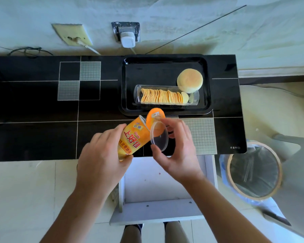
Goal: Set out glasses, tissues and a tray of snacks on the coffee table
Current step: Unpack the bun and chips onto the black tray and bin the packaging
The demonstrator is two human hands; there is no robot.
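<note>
Left hand (102,155): wrapped round tilted orange cardboard crisp canister (132,137).
Right hand (178,151): pinching clear round plastic lid (159,136), touching canister mouth.
Black tray (128,81): beyond both hands.

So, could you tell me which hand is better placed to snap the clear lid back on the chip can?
The right hand: it already pinches the clear lid beside the can's open mouth, while the left hand grips the orange chip can.

Both bare forearms reach in from the near edge, converging toward centre. Left hand (102,155) has fingers and thumb curled round a canister. Right hand (179,151) pinches a clear lid, thumb near, fingers arched far.
</note>
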